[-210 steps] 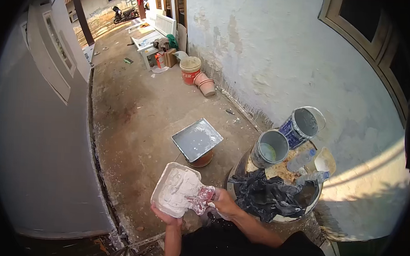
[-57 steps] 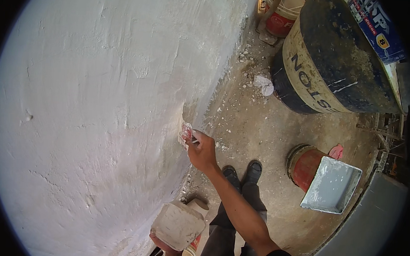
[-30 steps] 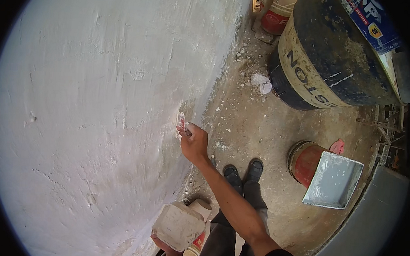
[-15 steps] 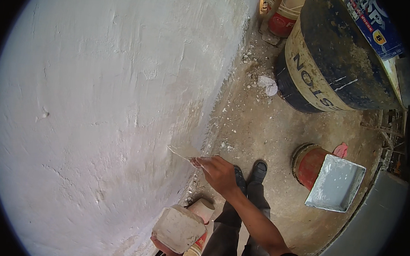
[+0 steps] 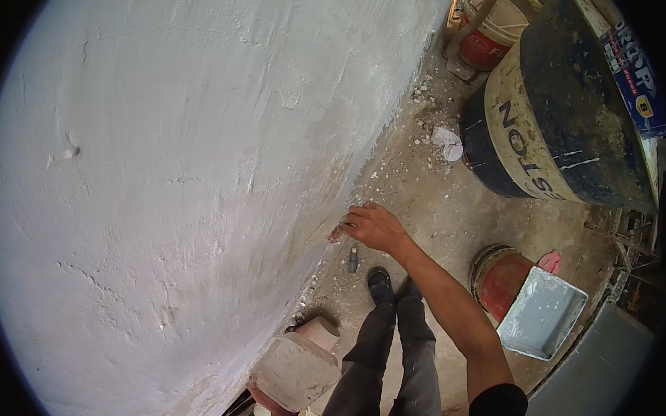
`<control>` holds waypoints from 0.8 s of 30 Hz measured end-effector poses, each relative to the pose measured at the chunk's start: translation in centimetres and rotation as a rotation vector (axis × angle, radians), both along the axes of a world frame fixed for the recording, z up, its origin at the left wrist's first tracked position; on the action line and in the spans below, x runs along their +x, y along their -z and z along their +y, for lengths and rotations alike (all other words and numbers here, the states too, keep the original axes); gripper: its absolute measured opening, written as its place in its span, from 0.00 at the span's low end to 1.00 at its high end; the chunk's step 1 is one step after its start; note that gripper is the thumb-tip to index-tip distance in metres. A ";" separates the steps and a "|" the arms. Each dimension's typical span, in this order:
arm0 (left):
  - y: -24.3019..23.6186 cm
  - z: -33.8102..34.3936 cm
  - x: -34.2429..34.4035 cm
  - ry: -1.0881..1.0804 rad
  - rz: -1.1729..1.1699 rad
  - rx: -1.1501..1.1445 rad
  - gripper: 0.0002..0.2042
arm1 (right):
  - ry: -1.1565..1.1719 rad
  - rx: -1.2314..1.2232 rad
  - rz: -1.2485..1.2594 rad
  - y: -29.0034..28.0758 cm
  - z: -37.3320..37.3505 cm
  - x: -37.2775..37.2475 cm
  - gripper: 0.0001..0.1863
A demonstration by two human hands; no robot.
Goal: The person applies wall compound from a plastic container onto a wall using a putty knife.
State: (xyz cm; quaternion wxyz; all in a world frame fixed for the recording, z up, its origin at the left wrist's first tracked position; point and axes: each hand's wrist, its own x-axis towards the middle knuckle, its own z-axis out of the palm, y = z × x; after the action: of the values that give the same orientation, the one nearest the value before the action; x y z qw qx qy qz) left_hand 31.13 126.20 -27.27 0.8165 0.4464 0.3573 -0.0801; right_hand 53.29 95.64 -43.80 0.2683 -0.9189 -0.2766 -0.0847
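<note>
A large dark drum [image 5: 566, 136] with a pale band lies tilted on the concrete floor [image 5: 429, 212] at upper right — a crumpled white scrap [image 5: 450, 143] rests just beside its lower edge. Beyond it, near the foot of the wall, stands a red and cream bucket [image 5: 497, 33]. Lower right, a grey square tray [image 5: 542, 314] sits atop a red can [image 5: 497, 273], with a pink scrap [image 5: 549, 260] close by. White crumbs of debris [image 5: 393, 188] litter the floor along the wall base.
</note>
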 end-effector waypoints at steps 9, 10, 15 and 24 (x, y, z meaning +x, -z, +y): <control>-0.7 0.1 0.8 0.039 -0.030 0.014 0.41 | -0.035 -0.029 -0.221 -1.2 2.9 3.6 0.03; -0.9 0.3 0.8 0.069 -0.024 0.025 0.41 | -0.011 -0.002 -0.234 -1.1 3.1 3.2 0.03; -1.0 0.9 0.9 0.073 -0.017 0.044 0.41 | 0.045 0.053 -0.313 -2.3 3.4 3.1 0.02; -0.7 2.0 0.9 -0.032 0.017 0.009 0.39 | 0.081 0.126 -0.420 -6.9 2.4 4.0 0.03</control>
State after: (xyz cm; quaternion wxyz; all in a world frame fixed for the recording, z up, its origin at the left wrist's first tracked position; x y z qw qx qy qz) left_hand 32.04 128.20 -26.57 0.8127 0.4434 0.3716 -0.0692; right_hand 57.34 98.02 -36.90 0.2580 -0.8728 -0.2833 -0.3023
